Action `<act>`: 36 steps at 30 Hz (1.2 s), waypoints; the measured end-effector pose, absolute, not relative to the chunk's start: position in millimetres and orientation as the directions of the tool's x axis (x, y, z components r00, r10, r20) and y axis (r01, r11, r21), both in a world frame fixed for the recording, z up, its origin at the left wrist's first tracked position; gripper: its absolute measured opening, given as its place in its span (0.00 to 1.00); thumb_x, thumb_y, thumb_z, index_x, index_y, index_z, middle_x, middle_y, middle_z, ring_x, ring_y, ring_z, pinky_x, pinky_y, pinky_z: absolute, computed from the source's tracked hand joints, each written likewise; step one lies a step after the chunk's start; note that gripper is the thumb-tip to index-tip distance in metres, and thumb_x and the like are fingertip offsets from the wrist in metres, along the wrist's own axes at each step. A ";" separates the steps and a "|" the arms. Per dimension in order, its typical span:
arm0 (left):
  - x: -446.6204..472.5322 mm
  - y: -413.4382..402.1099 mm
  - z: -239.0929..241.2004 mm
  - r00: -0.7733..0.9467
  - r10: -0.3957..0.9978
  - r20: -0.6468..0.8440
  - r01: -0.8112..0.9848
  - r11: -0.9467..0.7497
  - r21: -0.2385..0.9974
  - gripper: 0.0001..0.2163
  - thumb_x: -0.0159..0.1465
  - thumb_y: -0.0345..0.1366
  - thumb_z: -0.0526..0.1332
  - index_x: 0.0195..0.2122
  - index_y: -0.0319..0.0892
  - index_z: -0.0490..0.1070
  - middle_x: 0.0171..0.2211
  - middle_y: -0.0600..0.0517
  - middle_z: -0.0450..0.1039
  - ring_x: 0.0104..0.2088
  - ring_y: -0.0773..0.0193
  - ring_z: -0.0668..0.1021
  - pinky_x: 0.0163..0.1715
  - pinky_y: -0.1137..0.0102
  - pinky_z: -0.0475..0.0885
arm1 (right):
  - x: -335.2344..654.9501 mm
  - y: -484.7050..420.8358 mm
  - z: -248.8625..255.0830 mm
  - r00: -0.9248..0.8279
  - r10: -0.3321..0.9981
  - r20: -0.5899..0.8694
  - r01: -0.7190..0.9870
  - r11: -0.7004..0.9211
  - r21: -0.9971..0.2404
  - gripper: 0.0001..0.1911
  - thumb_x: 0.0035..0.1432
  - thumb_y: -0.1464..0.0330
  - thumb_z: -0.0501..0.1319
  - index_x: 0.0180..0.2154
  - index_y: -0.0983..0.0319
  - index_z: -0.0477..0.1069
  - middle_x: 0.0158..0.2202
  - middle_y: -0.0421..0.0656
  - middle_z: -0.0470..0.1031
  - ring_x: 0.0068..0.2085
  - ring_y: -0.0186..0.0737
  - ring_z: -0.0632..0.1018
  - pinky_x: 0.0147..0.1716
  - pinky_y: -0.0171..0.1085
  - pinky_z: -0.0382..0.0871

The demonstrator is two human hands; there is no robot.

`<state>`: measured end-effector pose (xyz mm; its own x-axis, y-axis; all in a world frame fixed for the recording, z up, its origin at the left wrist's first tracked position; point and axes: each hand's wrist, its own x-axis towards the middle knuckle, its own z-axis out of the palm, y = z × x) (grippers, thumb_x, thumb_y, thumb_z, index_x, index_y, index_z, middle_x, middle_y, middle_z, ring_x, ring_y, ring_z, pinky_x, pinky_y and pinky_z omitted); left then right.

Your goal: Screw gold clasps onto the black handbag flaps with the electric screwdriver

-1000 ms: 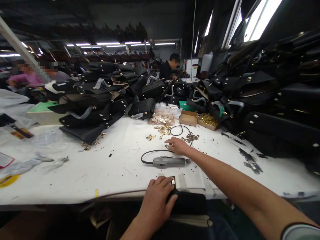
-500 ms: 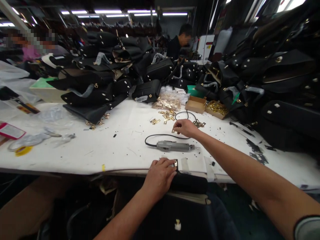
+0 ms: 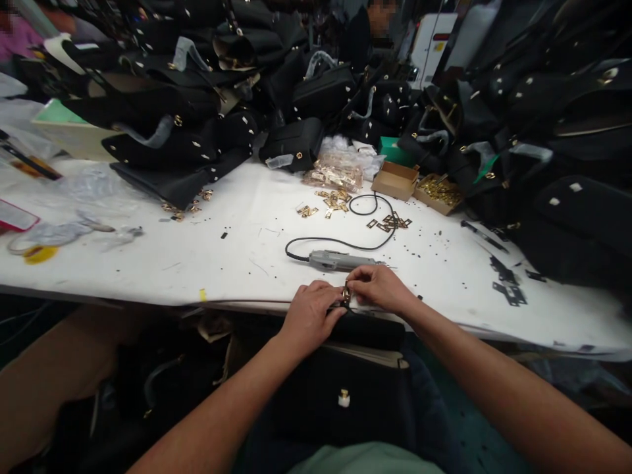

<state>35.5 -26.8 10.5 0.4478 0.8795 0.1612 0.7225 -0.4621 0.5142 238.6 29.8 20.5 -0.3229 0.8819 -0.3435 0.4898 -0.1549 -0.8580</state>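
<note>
A black handbag (image 3: 340, 375) rests at the table's front edge, with a small gold clasp (image 3: 344, 397) on its front. My left hand (image 3: 312, 313) presses its flap (image 3: 372, 329) against the edge, fingers closed round the flap's end. There my right hand (image 3: 379, 288) pinches a small gold metal plate (image 3: 346, 291), held close against the left fingertips. How far the plate touches the flap is hidden by my fingers. Just beyond both hands lies a grey electric screwdriver (image 3: 336, 260), its bit pointing right and partly behind my right hand.
A black cord (image 3: 340, 241) loops across the white table (image 3: 237, 243). Gold plates (image 3: 334, 201) lie in loose piles near a brown box (image 3: 395, 180) and a box of gold fittings (image 3: 438, 193). Black bags (image 3: 162, 138) are heaped behind. A person (image 3: 363, 33) is at the back.
My right hand has come back from beyond the screwdriver to my left hand, bringing the small gold plate. The left hand stays on the flap, and the view has tilted down.
</note>
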 end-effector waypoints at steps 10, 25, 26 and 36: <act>35.6 -27.9 7.7 0.471 0.864 0.175 0.721 -0.492 0.489 0.13 0.68 0.36 0.62 0.53 0.49 0.73 0.51 0.49 0.76 0.53 0.55 0.72 0.50 0.58 0.68 | 232.6 29.7 20.2 -0.303 0.914 -0.271 0.655 -0.006 -0.756 0.08 0.54 0.64 0.64 0.31 0.61 0.79 0.24 0.38 0.77 0.25 0.34 0.73 0.27 0.33 0.62; 37.8 -28.9 20.4 0.541 0.835 0.104 0.756 -0.537 0.374 0.10 0.71 0.35 0.58 0.51 0.49 0.74 0.52 0.51 0.75 0.53 0.54 0.71 0.47 0.58 0.65 | 239.3 33.2 24.0 -0.390 0.844 -0.368 0.592 -0.076 -0.802 0.11 0.56 0.65 0.62 0.39 0.62 0.78 0.25 0.38 0.77 0.25 0.34 0.73 0.26 0.33 0.64; 38.0 -28.3 21.2 0.541 0.835 0.097 0.758 -0.535 0.373 0.10 0.70 0.35 0.58 0.51 0.49 0.74 0.52 0.51 0.75 0.53 0.54 0.71 0.47 0.58 0.65 | 242.3 33.0 24.4 -0.424 0.831 -0.360 0.575 -0.061 -0.816 0.12 0.55 0.66 0.62 0.41 0.63 0.78 0.27 0.38 0.77 0.27 0.35 0.74 0.27 0.33 0.65; 36.4 -24.8 19.9 0.537 0.837 0.107 0.748 -0.531 0.399 0.10 0.70 0.36 0.60 0.50 0.50 0.74 0.52 0.52 0.76 0.53 0.56 0.71 0.48 0.59 0.66 | 249.1 25.6 19.8 -0.526 0.838 -0.142 0.632 0.274 -0.725 0.18 0.49 0.72 0.68 0.45 0.62 0.78 0.33 0.40 0.73 0.33 0.36 0.73 0.34 0.34 0.65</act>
